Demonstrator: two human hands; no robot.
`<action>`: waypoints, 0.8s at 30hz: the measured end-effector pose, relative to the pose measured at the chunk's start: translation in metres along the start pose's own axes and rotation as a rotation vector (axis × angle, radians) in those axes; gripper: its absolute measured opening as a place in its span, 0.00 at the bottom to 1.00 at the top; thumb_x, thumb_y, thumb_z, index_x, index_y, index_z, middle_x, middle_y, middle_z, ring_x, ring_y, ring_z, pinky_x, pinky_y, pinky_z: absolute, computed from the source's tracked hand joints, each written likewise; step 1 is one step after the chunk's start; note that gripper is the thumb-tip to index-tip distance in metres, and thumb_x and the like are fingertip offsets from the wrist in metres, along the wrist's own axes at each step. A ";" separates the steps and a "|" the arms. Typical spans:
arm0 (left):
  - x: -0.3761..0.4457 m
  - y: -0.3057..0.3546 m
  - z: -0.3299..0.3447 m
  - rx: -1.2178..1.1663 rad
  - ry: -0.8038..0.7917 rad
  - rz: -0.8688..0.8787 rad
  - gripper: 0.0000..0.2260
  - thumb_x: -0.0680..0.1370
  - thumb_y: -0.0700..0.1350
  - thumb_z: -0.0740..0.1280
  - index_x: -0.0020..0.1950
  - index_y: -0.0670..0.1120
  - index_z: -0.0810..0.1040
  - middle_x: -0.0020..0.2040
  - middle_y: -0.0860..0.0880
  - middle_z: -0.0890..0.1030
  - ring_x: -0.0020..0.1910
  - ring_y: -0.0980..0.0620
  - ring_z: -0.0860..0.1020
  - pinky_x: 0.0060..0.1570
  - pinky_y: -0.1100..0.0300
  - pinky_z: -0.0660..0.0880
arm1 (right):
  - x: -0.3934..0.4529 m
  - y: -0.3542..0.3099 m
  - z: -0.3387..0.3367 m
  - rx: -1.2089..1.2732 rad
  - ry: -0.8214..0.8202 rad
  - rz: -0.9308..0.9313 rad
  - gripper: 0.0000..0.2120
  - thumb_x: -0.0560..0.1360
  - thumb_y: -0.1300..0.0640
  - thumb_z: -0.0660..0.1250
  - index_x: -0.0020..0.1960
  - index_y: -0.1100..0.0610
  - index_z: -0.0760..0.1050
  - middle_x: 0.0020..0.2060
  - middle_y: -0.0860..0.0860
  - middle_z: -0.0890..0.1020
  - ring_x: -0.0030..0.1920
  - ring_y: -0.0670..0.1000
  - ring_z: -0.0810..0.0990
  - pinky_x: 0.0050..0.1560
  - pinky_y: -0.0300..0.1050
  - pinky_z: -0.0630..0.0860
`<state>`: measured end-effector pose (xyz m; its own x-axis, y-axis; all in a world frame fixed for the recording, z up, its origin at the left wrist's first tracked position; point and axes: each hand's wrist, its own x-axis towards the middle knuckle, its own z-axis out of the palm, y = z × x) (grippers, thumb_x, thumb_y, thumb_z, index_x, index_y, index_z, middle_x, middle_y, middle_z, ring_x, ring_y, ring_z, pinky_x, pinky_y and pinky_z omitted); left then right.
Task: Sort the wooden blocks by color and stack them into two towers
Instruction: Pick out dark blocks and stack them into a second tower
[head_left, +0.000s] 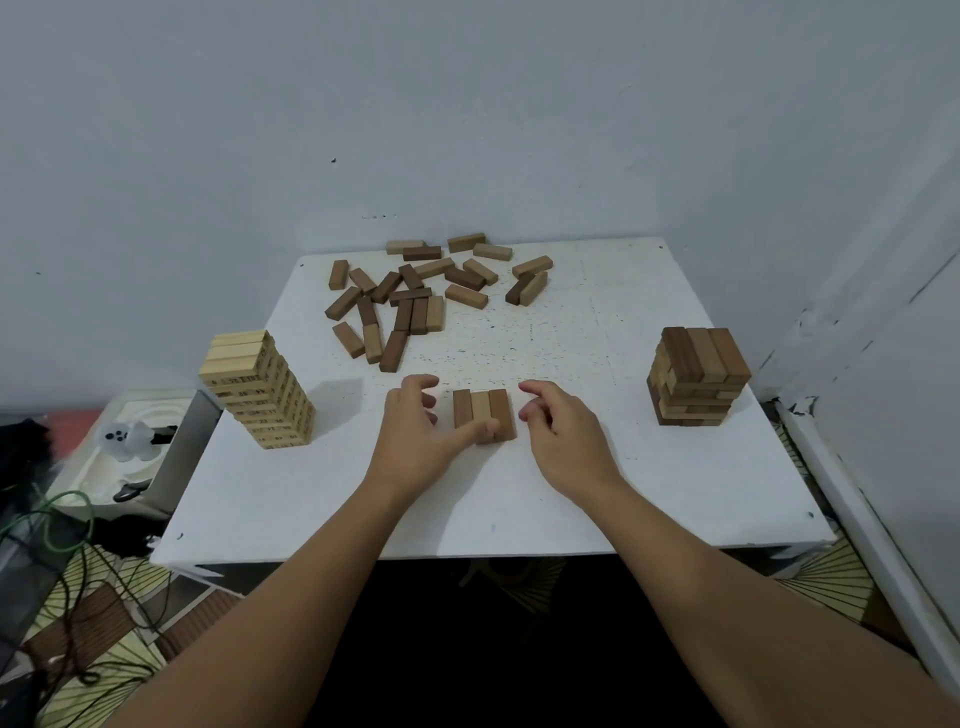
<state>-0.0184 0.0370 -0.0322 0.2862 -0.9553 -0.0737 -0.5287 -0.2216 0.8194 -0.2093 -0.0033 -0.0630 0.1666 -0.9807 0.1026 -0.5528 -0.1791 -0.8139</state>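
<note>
1. The white table (597, 493) carried everything, its far edge against a grey wall.
2. A tall pale tower (257, 389) stood near the table's left edge, and a shorter brown tower (696, 376) stood near the right edge; its layers looked mixed in shade.
3. A loose pile of unsorted blocks (426, 296) lay scattered along the far edge, left of centre, light and dark ones jumbled together.
4. My left hand (415, 441) sat just left of a row of three blocks (484, 415), fingers curled but holding nothing, thumb reaching across to touch the row's near end. That grip had closed on no block.
5. My right hand (561, 436) hovered just right of the row, fingers loosely bent, a gap showing between them and the nearest block.
6. The row lay flat near the table's centre, toward the near edge: two darker blocks flanking a lighter one, sides touching.
7. I judged the step in hand to be squaring up one layer. The next move would call for pinching all three together from both sides and carrying them level to a tower, probably the brown one.
</note>
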 end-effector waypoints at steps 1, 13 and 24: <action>0.000 0.003 0.005 0.061 -0.003 -0.028 0.45 0.63 0.69 0.80 0.73 0.51 0.68 0.65 0.51 0.72 0.60 0.52 0.75 0.59 0.53 0.76 | 0.000 0.001 0.002 -0.030 0.015 -0.017 0.16 0.85 0.57 0.58 0.70 0.51 0.76 0.59 0.46 0.82 0.58 0.47 0.76 0.59 0.44 0.74; 0.014 0.015 0.011 0.445 -0.118 -0.028 0.32 0.70 0.63 0.72 0.74 0.62 0.70 0.66 0.52 0.70 0.69 0.46 0.67 0.71 0.46 0.59 | 0.002 0.006 0.005 -0.186 0.018 -0.051 0.23 0.82 0.66 0.58 0.73 0.51 0.75 0.59 0.50 0.74 0.61 0.50 0.68 0.65 0.42 0.69; 0.005 -0.026 -0.024 0.143 -0.185 0.019 0.47 0.65 0.60 0.83 0.79 0.60 0.65 0.71 0.55 0.65 0.73 0.53 0.66 0.74 0.49 0.65 | 0.003 0.004 0.005 -0.263 -0.004 -0.090 0.19 0.83 0.56 0.61 0.72 0.47 0.76 0.58 0.47 0.74 0.57 0.47 0.65 0.65 0.42 0.66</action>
<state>0.0159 0.0428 -0.0406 0.1308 -0.9763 -0.1726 -0.6441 -0.2160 0.7338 -0.2073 -0.0061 -0.0688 0.2272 -0.9597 0.1651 -0.7285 -0.2800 -0.6252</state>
